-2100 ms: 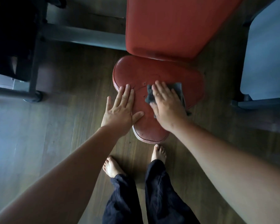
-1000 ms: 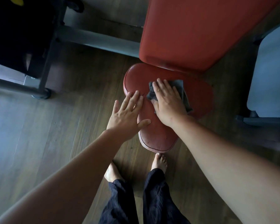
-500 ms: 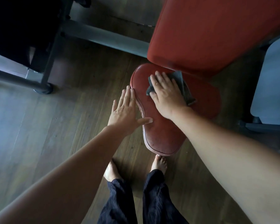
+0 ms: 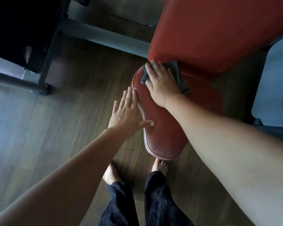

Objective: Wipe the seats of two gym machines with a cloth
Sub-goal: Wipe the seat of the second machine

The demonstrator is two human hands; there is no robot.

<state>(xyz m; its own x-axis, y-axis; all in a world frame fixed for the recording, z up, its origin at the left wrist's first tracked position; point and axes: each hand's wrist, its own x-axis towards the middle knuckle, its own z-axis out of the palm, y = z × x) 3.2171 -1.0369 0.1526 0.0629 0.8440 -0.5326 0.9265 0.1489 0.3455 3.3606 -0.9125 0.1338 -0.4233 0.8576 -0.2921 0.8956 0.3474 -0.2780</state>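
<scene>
I am wiping a red seat (image 4: 162,132). My right hand (image 4: 162,82) presses the grey cloth (image 4: 180,79) flat at the seat's 12 o'clock end, by the backrest (image 4: 219,30). My left hand (image 4: 126,115), fingers straight, rests on the 9 o'clock edge. Next, I think, I should rub toward 6 o'clock.

Two hands (image 4: 127,111) (image 4: 162,84), one cloth (image 4: 180,75), one seat (image 4: 162,132), two feet (image 4: 110,175) (image 4: 160,165).

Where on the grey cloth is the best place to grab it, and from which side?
The loose corner of the cloth poking out past the right hand, pinched from the right side of the seat; the rest lies flat beneath the palm.
</scene>
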